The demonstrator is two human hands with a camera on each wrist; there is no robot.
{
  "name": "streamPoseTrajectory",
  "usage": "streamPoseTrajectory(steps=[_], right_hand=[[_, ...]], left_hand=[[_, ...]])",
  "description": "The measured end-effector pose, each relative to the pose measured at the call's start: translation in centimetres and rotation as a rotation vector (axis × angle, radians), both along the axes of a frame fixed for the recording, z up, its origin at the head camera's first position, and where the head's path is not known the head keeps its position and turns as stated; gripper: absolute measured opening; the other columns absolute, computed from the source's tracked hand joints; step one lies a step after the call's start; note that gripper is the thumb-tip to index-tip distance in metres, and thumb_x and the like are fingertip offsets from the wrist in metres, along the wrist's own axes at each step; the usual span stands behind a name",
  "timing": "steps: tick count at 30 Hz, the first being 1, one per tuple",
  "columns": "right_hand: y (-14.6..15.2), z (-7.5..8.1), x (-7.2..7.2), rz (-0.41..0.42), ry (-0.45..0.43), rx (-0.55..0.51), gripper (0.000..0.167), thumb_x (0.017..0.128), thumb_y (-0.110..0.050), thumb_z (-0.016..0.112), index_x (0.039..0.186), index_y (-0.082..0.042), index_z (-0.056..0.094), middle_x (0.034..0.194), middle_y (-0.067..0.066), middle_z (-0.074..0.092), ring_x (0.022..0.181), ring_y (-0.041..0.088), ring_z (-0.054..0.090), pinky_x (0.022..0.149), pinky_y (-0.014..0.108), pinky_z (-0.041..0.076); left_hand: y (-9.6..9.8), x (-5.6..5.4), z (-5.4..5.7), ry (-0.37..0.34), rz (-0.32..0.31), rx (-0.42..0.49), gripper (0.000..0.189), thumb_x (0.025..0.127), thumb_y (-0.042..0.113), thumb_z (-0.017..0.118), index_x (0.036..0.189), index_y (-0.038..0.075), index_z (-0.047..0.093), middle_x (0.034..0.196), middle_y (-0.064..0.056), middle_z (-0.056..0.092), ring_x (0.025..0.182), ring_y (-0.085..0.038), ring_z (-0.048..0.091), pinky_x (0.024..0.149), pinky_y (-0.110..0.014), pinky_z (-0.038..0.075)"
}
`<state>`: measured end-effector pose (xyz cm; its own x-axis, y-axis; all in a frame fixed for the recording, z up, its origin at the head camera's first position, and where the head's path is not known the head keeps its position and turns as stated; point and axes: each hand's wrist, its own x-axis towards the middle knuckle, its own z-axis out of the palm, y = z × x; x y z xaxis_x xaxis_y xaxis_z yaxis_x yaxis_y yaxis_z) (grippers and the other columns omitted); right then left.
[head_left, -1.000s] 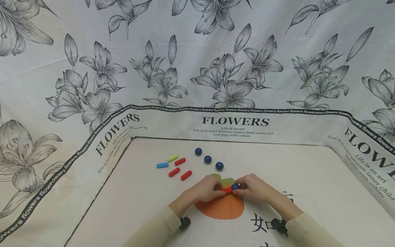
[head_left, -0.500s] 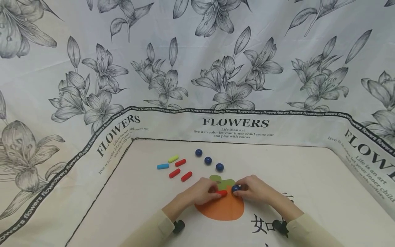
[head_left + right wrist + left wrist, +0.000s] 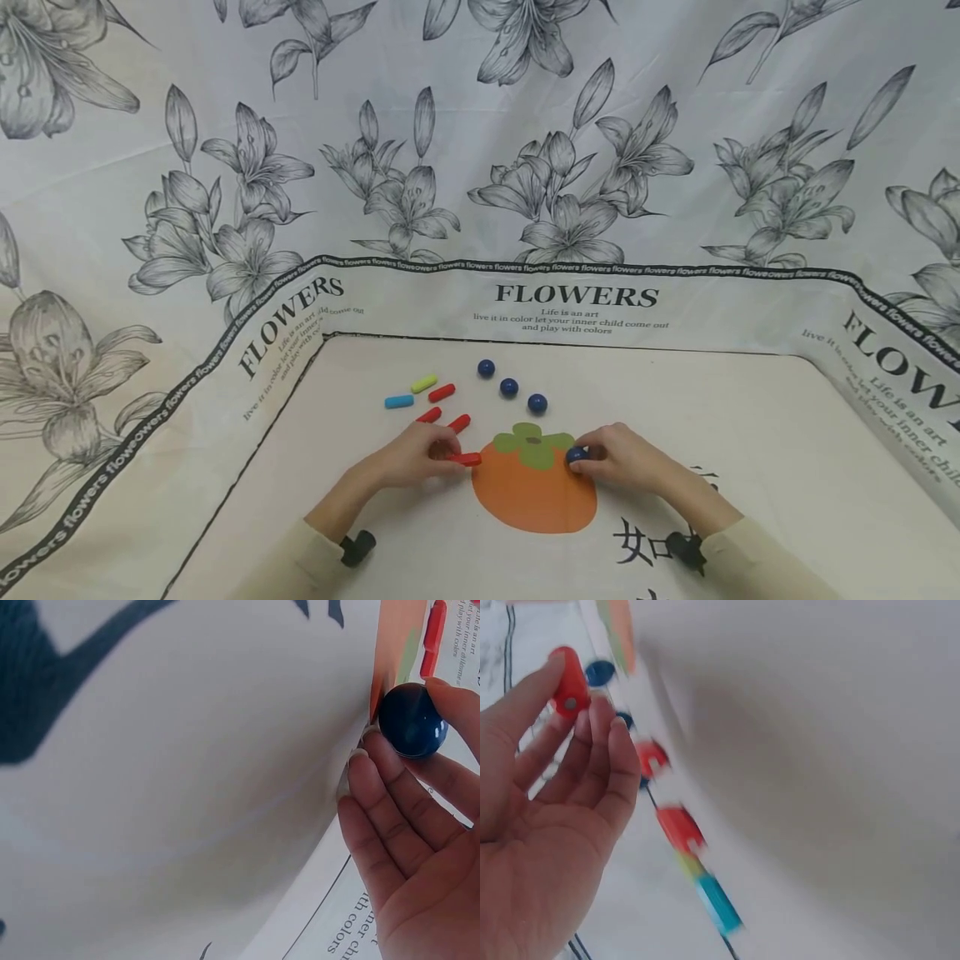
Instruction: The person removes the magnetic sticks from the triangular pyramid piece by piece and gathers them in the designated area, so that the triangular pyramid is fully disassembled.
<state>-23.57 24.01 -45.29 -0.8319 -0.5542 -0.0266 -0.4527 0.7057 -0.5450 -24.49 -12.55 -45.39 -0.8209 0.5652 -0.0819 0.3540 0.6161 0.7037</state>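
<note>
My left hand (image 3: 416, 454) pinches a red magnetic rod (image 3: 467, 459) between thumb and forefinger, left of the persimmon print. In the left wrist view, the rod (image 3: 569, 681) shows a small grey metal dot at its near end. My right hand (image 3: 622, 458) holds a dark blue ball (image 3: 577, 455) by its fingertips over the print's upper right edge. The right wrist view shows this glossy ball (image 3: 412, 721) between thumb and fingers. The rod and ball are well apart. Two red rods lie just beyond my left hand, partly hidden by it.
Farther back lie another red rod (image 3: 442, 392), a yellow-green rod (image 3: 424, 383) and a blue rod (image 3: 399, 402). Three loose blue balls (image 3: 508, 387) form a slanting row. The white tablecloth bears an orange persimmon print (image 3: 536, 496) and black characters. A flowered curtain (image 3: 570, 200) stands behind.
The red rod, first against the blue ball, has moved away leftward in my left hand, off the persimmon print. My right hand stays nearly in place with the ball.
</note>
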Motion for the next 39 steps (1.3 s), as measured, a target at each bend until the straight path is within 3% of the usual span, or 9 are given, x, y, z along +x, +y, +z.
streamPoseTrajectory(steps=[6,13,20,27,30,34,39], right_hand=[[0.1,0.0,0.1,-0.01,-0.011,0.0,0.019,0.094,-0.028,0.074,0.105,-0.012,0.077,0.077,-0.012,0.062,0.068,0.006,0.052,0.06,0.023,0.044],[0.4,0.1,0.2,-0.019,-0.02,-0.01,0.021,0.094,-0.028,0.074,0.106,-0.012,0.077,0.079,-0.011,0.065,0.069,0.006,0.053,0.061,0.024,0.044],[0.5,0.1,0.3,0.001,-0.008,-0.032,0.019,0.095,-0.027,0.073,0.106,-0.012,0.077,0.08,-0.011,0.065,0.069,0.005,0.054,0.061,0.024,0.045],[0.7,0.6,0.0,0.008,-0.018,-0.044,0.021,0.094,-0.023,0.074,0.109,-0.008,0.075,0.079,-0.009,0.065,0.069,0.007,0.055,0.062,0.024,0.047],[0.5,1.2,-0.9,-0.05,-0.021,-0.042,0.024,0.093,-0.023,0.076,0.11,-0.006,0.074,0.08,-0.006,0.066,0.071,0.011,0.057,0.064,0.026,0.049],[0.1,1.8,-3.1,-0.175,0.023,-0.033,0.029,0.093,-0.023,0.076,0.113,-0.003,0.072,0.082,-0.002,0.067,0.075,0.015,0.059,0.068,0.031,0.051],[-0.3,0.9,-6.5,-0.319,0.065,-0.034,0.033,0.095,-0.025,0.073,0.117,0.0,0.069,0.085,0.003,0.067,0.076,0.017,0.058,0.07,0.033,0.049]], left_hand=[[-3.9,-0.7,0.0,0.022,-0.001,0.005,0.016,0.089,0.023,0.081,0.103,0.019,0.073,0.087,0.007,0.065,0.084,-0.015,0.06,0.074,-0.026,0.053],[-7.1,-2.5,-0.6,0.045,0.047,-0.025,0.015,0.089,0.025,0.082,0.099,0.018,0.074,0.088,0.006,0.065,0.084,-0.016,0.057,0.074,-0.027,0.05],[-8.1,-3.5,-1.3,0.016,0.058,-0.007,0.015,0.088,0.017,0.082,0.101,0.015,0.075,0.092,0.003,0.066,0.087,-0.018,0.058,0.077,-0.028,0.051],[-7.9,-3.4,-1.2,-0.02,0.087,-0.025,0.018,0.086,0.012,0.083,0.102,0.015,0.074,0.095,0.002,0.065,0.091,-0.019,0.056,0.078,-0.028,0.051],[-8.0,-3.3,-1.0,-0.029,0.096,-0.029,0.019,0.086,0.012,0.083,0.103,0.013,0.074,0.096,0.0,0.064,0.092,-0.021,0.055,0.078,-0.029,0.051],[-8.1,-3.4,-1.1,-0.04,0.102,-0.019,0.02,0.087,0.013,0.082,0.105,0.013,0.074,0.096,0.0,0.064,0.092,-0.021,0.055,0.078,-0.029,0.051],[-8.1,-3.4,-1.2,-0.053,0.099,-0.011,0.021,0.087,0.013,0.083,0.105,0.012,0.073,0.096,0.0,0.064,0.09,-0.02,0.055,0.077,-0.028,0.051]])
